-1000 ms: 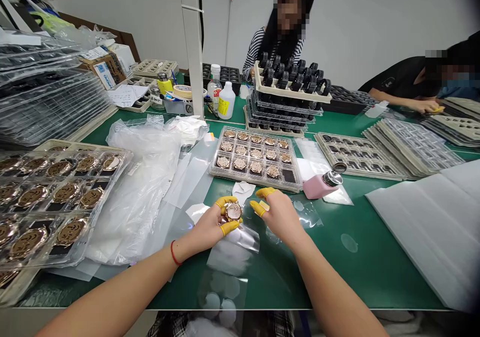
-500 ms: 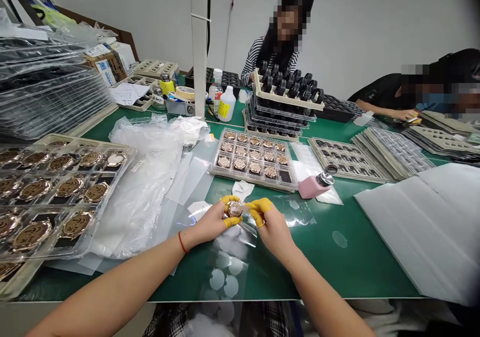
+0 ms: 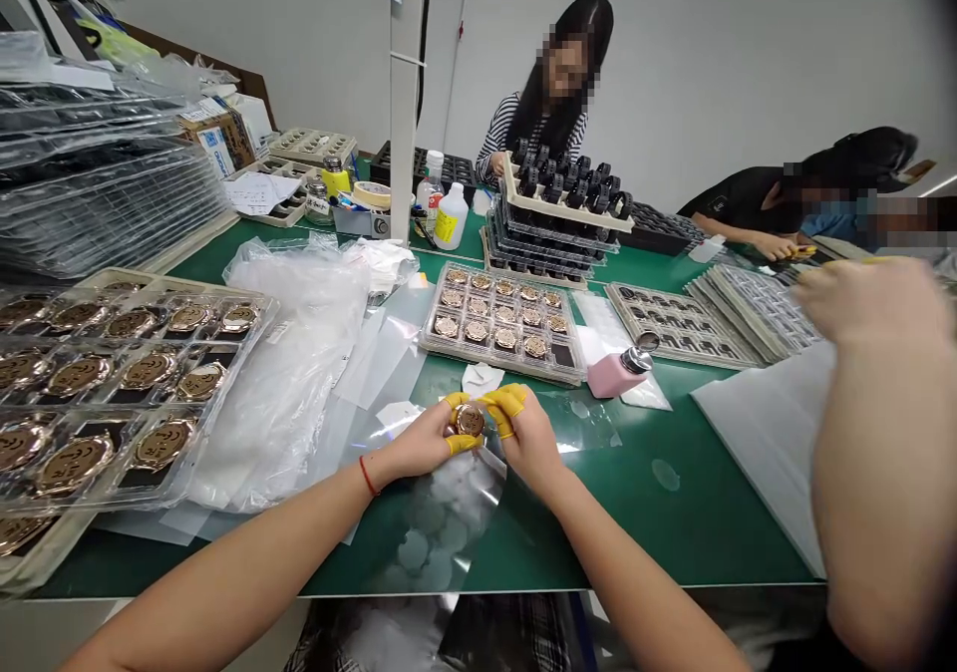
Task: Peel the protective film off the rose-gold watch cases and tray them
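Head view: on the green desk's (image 3: 635,532) right side, another person's blurred arm (image 3: 882,433) has just come in, well apart from the held piece. Beyond the hands lies a tray (image 3: 562,355) of gold watch pieces (image 3: 504,338). The left hand (image 3: 426,441) pinches a watch case (image 3: 471,420) above the desk. The right hand (image 3: 529,436), closer than half a second ago, bunches its fingertips beside the case; I cannot tell whether they grip anything. The case's back, pale then, now shows brown: perhaps something came off, perhaps just less glare.
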Motion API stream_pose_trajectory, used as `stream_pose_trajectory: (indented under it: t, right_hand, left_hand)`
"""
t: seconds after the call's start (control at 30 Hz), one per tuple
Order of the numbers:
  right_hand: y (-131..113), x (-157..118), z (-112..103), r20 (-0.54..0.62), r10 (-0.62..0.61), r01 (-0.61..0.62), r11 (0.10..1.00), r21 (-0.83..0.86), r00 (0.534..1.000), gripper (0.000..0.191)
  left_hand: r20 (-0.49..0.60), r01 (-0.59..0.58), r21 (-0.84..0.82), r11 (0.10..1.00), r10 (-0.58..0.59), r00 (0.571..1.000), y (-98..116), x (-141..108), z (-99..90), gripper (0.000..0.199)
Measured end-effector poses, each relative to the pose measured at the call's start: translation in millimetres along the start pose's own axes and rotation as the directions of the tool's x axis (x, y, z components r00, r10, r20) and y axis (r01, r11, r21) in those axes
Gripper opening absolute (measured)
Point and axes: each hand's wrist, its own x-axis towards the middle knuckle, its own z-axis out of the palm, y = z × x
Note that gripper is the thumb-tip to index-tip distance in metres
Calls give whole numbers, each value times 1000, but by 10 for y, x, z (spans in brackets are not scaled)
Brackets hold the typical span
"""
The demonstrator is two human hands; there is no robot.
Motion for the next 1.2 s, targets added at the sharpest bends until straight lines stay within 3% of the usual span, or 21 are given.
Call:
stream_pose_trajectory:
  t: [0.13,0.3,0.37,0.43,0.5,0.57,0.67,0.73,0.87,0.93,1.0,1.07,1.13,1.2]
  right_hand:
    - [-72,-154,7,37,-115,118,986,-115,993,30]
    - [-135,-330,60,-42,-193,184,971,-150,980,30]
    - [-97,-355,42,-56,-140,137,989,-51,989,27]
    - [21,-349,-3,-95,28,-19,996,89,995,22]
    - [212,-319,-62,-120,249,-228,960,163,961,23]
    - [413,-279,-109,-128,382,-369,923,112,915,24]
    - [540,-221,-91,-135,382,-384,923,11,914,22]
    - [449,-185,-1,-107,363,-359,932,60,926,27]
    - [136,-25,176,134,358,-382,869,314,924,45]
    - [117,133,109,101,375,-389,888,246,921,45]
    - [254,310,-89,-51,459,-459,888,17,887,36]
    - [501,453,-339,-203,594,-626,758,-184,779,33]
    - [768,533,-535,-261,680,-729,641,-240,685,35]
    - [983,567,-625,-242,714,-753,606,-257,657,34]
  left_hand:
    - [45,1,-9,1000,0,999,4,-2,5,36]
    - [9,26,54,998,-26,1000,-53,5,-5,39]
    - [11,46,48,998,-46,999,-56,1,-11,43]
    - [4,70,28,997,-70,998,-45,-5,-14,46]
    - [-11,96,12,995,-95,995,-29,-9,-13,48]
    - [-23,119,2,993,-119,993,-11,-8,-7,53]
    - [-26,125,8,992,-125,992,8,2,8,59]
    - [-32,99,15,995,-98,995,9,9,20,61]
    - [-29,57,-2,998,-58,998,-14,8,28,62]
    - [-59,74,21,997,-73,996,-20,1,21,56]
    - [-106,90,69,994,-83,991,-16,-5,13,41]
    - [-115,102,96,990,-91,989,-2,-4,12,31]
    - [-90,117,101,988,-108,990,19,-1,17,28]
    - [-71,129,121,984,-121,990,46,2,22,25]
